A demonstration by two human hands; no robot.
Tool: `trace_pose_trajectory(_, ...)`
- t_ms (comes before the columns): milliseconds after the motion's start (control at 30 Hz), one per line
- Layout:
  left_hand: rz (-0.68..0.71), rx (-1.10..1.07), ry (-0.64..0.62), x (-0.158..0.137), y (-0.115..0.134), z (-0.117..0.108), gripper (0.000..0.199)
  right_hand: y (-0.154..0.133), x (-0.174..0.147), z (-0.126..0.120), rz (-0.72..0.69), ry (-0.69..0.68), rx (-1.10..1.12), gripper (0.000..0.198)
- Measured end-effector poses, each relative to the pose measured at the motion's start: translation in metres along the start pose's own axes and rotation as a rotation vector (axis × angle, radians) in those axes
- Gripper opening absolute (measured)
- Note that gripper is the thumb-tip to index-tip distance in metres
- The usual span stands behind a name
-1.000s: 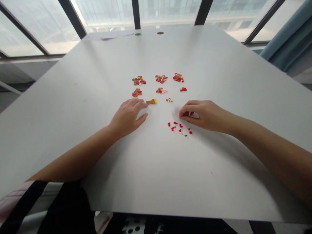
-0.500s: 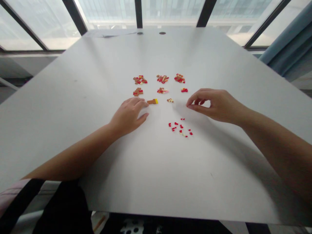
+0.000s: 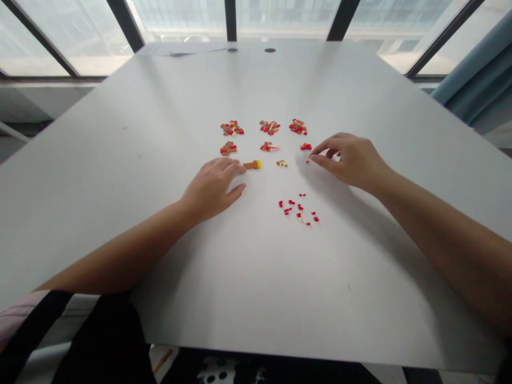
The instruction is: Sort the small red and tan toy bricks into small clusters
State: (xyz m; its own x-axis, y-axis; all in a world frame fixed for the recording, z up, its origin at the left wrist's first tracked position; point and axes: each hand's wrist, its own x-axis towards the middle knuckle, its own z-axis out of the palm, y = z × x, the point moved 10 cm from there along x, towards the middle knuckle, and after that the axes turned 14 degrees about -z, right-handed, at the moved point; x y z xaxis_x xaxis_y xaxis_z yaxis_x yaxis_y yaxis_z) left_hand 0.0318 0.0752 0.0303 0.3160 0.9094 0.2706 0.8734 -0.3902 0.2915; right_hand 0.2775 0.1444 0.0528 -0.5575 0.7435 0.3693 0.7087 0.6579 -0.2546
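Note:
My left hand [image 3: 218, 185] lies on the white table with its fingers spread out. Its fingertips are by the end of a flat brown studded piece of toy bricks [image 3: 251, 165] with a yellow end; whether they touch it I cannot tell. My right hand [image 3: 350, 160] is farther right, its thumb and index finger pinched together. A tiny red toy brick [image 3: 307, 161] shows right at those fingertips, low over or on the table. Just beyond them is a small red pile of bricks [image 3: 305, 146]. Loose red and cream bricks [image 3: 299, 208] lie scattered nearer me.
Beyond my hands, small piles of brown, red and cream bricks [image 3: 270, 127] stand in rows. A little cream-and-brown group [image 3: 282, 164] lies between my hands. The white table [image 3: 256, 288] reaches to the windows, and a blue curtain [image 3: 476, 74] hangs at the right.
My right hand has moved a little away from me, towards the small red pile, and the red brick now shows clearly at its fingertips. My left hand has stayed in place.

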Motion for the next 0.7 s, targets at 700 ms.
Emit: trace_pose_trajectory(700, -0.005, 0.000, 0.013, 0.000, -0.001, 0.001, 0.029, -0.030, -0.013, 0.009, -0.168, -0.211, 0.069, 0.018)
